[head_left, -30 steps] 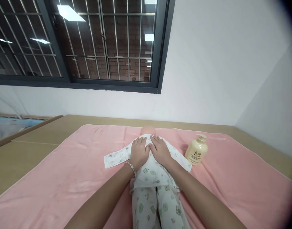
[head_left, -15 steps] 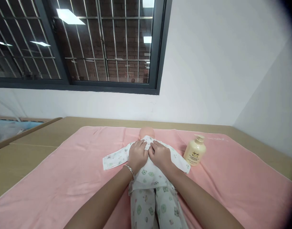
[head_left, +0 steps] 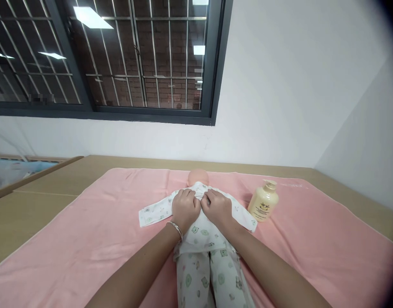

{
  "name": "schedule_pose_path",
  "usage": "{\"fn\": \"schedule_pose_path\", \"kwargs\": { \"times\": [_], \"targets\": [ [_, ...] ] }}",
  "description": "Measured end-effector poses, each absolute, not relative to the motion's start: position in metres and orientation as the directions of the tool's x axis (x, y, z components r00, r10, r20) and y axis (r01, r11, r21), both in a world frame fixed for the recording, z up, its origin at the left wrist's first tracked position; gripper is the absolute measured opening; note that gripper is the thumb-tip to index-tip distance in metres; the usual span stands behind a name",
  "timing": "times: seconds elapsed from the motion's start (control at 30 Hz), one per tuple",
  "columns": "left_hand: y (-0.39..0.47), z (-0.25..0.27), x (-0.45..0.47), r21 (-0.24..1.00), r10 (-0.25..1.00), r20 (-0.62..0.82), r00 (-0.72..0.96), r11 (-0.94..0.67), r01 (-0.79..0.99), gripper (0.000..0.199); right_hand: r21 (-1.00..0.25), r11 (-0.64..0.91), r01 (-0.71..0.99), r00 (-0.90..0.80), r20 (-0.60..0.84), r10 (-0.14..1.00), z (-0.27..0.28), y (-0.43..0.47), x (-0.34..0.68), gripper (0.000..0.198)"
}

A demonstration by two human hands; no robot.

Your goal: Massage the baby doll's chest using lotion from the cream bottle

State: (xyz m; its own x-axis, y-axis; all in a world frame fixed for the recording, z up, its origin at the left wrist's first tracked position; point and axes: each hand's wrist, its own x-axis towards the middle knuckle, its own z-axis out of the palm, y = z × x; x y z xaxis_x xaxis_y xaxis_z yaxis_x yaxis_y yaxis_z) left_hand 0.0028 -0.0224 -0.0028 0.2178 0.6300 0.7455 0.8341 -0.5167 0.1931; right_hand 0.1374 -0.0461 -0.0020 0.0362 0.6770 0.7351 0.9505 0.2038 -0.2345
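Note:
A baby doll lies on its back, its bald head (head_left: 198,176) at the far end. It wears a white printed top (head_left: 203,233) with both sleeves spread out, and matching trousers (head_left: 194,278). My left hand (head_left: 185,208), a bracelet on its wrist, rests on the left of the chest with its fingers curled into the cloth. Close beside it, my right hand (head_left: 217,209) is likewise closed on the top near the middle of the chest. The fingertips of both are partly hidden.
A pink blanket (head_left: 96,239) covers much of the wooden surface (head_left: 49,205). The cream pump bottle (head_left: 263,203) stands by the doll's right-hand sleeve end. Behind are a white wall (head_left: 267,98) and a barred window (head_left: 151,60).
The fingers of both hands have curled in more, drawing slightly back over the doll's chest. The doll and bottle stay put; the view has shifted a little.

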Motion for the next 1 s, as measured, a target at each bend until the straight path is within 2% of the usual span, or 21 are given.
{"fn": "schedule_pose_path", "kwargs": {
  "times": [0.17,0.33,0.67,1.0],
  "targets": [
    [-0.017,-0.005,0.004,0.280,0.704,0.682,0.197,-0.501,0.819,0.029,-0.298,0.151,0.943,0.052,0.578,0.814,0.002,-0.045,0.138,0.032],
    [-0.006,-0.010,0.003,0.344,0.749,0.624,0.225,-0.521,0.781,0.036,-0.341,0.194,0.920,-0.021,0.451,0.892,0.000,-0.033,0.143,0.043],
    [-0.005,-0.011,0.003,0.416,0.787,0.582,0.206,-0.505,0.756,0.038,-0.371,0.233,0.899,-0.039,0.461,0.886,-0.004,-0.030,0.145,0.044],
    [-0.006,-0.010,0.003,0.420,0.775,0.601,0.197,-0.516,0.747,0.036,-0.369,0.244,0.897,-0.045,0.472,0.881,-0.002,-0.030,0.144,0.043]
  ]
}}
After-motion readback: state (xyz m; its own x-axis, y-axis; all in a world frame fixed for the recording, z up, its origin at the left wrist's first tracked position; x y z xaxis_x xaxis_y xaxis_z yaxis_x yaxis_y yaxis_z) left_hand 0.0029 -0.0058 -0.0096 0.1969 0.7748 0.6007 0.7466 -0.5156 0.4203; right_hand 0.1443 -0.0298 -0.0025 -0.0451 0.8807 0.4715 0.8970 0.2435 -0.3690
